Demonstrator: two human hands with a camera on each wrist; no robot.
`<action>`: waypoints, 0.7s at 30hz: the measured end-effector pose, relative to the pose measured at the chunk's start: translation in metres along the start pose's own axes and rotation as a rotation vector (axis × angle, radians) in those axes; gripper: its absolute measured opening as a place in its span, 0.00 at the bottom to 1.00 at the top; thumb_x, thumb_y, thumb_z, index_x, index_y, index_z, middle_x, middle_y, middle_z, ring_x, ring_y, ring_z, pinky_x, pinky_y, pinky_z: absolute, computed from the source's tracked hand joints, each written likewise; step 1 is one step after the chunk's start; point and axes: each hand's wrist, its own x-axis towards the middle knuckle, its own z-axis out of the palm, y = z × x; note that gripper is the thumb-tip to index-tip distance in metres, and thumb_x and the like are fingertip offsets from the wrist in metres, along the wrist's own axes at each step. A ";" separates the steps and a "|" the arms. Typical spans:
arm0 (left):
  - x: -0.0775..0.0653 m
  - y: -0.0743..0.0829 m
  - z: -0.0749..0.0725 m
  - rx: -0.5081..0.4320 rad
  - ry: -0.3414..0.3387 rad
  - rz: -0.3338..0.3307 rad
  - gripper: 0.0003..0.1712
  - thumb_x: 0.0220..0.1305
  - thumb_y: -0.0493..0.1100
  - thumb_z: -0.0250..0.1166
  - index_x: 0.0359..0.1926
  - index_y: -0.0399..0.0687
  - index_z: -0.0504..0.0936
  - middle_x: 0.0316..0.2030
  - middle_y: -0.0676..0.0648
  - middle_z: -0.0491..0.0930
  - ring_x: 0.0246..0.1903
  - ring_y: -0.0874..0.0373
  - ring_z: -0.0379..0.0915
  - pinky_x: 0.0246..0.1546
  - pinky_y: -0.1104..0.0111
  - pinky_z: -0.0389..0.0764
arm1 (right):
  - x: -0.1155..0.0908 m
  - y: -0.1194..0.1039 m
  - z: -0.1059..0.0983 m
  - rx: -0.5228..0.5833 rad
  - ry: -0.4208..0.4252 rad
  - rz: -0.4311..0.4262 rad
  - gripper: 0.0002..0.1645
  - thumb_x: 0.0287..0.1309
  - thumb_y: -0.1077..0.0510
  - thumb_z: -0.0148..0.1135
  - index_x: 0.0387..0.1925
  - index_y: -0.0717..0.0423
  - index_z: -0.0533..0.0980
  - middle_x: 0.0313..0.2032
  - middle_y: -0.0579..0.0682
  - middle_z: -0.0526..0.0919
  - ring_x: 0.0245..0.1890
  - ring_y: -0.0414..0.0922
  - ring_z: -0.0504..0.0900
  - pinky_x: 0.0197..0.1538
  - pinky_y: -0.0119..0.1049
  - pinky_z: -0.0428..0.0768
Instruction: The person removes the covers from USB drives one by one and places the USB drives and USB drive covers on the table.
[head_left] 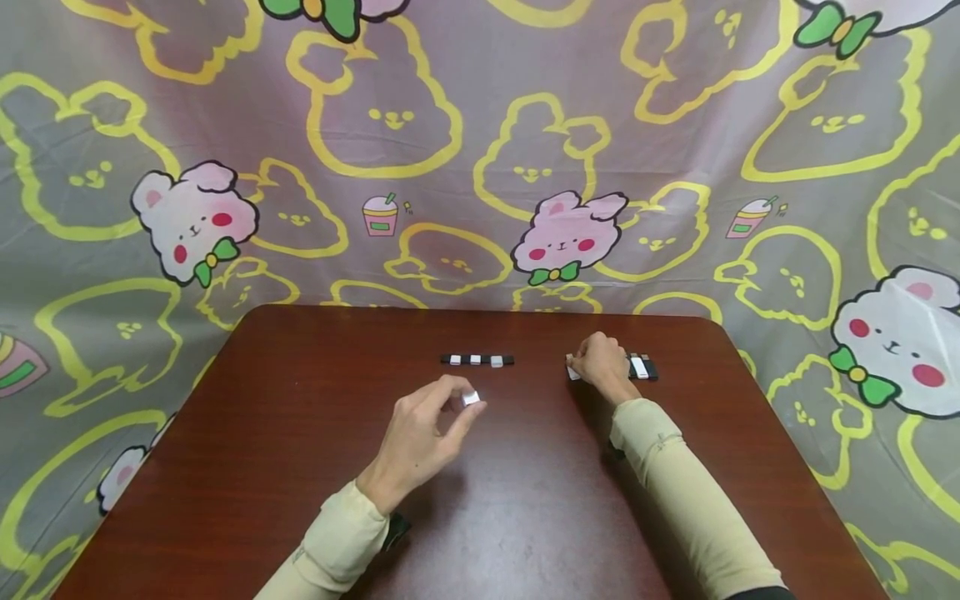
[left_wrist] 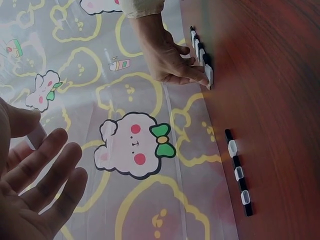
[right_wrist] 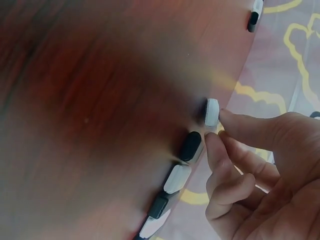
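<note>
My left hand (head_left: 420, 437) is raised over the table, pinching a small white cap-like piece (head_left: 470, 398) between thumb and fingers. In the left wrist view its other fingers are spread. My right hand (head_left: 602, 367) is at the left end of a row of black and white sticks (head_left: 640, 367) that look like USB flash drives. Its thumb and curled fingers are at the end white stick (right_wrist: 212, 112), which stands slightly apart from the black stick (right_wrist: 190, 146) beside it. Part of that row is hidden behind the right hand in the head view.
Left of the right hand, a short row of alternating black and white cap-like pieces (head_left: 476, 360) lies near the back of the brown table (head_left: 300, 433). The white ones look hollow in the left wrist view. A patterned curtain (head_left: 450, 200) hangs behind the table.
</note>
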 end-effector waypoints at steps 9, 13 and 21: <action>0.000 -0.001 0.001 0.017 -0.034 -0.058 0.11 0.64 0.41 0.71 0.39 0.46 0.75 0.25 0.54 0.76 0.24 0.64 0.71 0.27 0.77 0.72 | 0.000 0.002 -0.003 -0.004 -0.008 0.029 0.17 0.59 0.48 0.69 0.21 0.54 0.83 0.27 0.54 0.86 0.30 0.54 0.82 0.28 0.42 0.75; 0.001 -0.002 0.002 0.011 -0.057 -0.078 0.12 0.64 0.41 0.71 0.38 0.47 0.74 0.26 0.55 0.75 0.22 0.62 0.69 0.25 0.78 0.69 | 0.000 0.003 -0.004 -0.011 0.001 0.029 0.16 0.59 0.49 0.69 0.21 0.55 0.83 0.29 0.56 0.87 0.32 0.56 0.84 0.30 0.44 0.77; 0.008 -0.003 0.004 0.012 -0.123 -0.099 0.09 0.66 0.41 0.68 0.40 0.46 0.75 0.29 0.53 0.77 0.23 0.64 0.67 0.26 0.76 0.71 | -0.004 0.000 -0.009 0.031 0.048 -0.005 0.20 0.60 0.48 0.69 0.19 0.54 0.79 0.21 0.50 0.81 0.26 0.51 0.79 0.26 0.39 0.71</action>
